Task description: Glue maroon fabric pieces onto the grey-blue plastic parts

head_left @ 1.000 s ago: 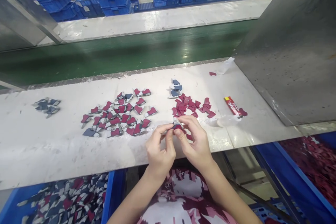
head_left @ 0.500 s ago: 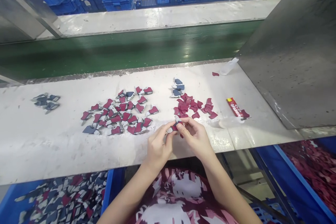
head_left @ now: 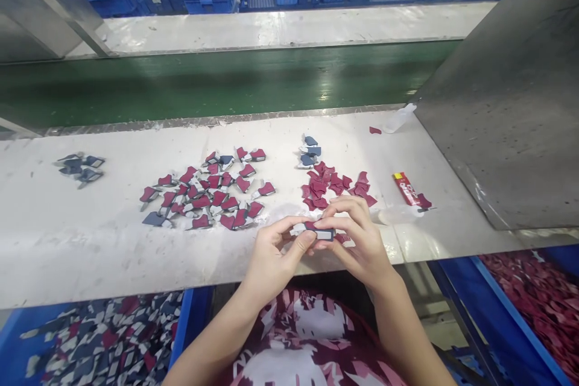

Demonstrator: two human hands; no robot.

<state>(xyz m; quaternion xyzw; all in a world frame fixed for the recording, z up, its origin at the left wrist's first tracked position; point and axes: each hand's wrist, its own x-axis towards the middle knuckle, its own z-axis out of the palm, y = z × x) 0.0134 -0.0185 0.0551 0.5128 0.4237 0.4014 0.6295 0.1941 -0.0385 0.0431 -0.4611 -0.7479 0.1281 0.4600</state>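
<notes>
Between my two hands is a small dark-blue and light-grey plastic part (head_left: 323, 234) with a maroon top face. My left hand (head_left: 278, 253) pinches its grey end between thumb and fingers. My right hand (head_left: 357, 241) has its fingertips closed round the other end. Just beyond my fingers lies a loose pile of flat maroon pieces (head_left: 319, 184), and one more maroon piece (head_left: 342, 238) shows by my right hand. To the left spreads a heap of similar parts with maroon faces (head_left: 217, 199). Several blue-and-grey parts (head_left: 309, 151) without maroon faces stand behind the pile.
More blue-grey parts (head_left: 81, 169) lie far left. A red packet (head_left: 406, 189) and a translucent bottle (head_left: 398, 119) are at the right, beside a metal panel (head_left: 497, 102). A green belt (head_left: 226, 84) runs behind the bench. Blue crates of parts (head_left: 187, 319) (head_left: 520, 325) stand below.
The held part has turned so that its long edge with a pale strip faces me. My right hand has shifted right, its fingers now arched over the part. The camera view has moved slightly.
</notes>
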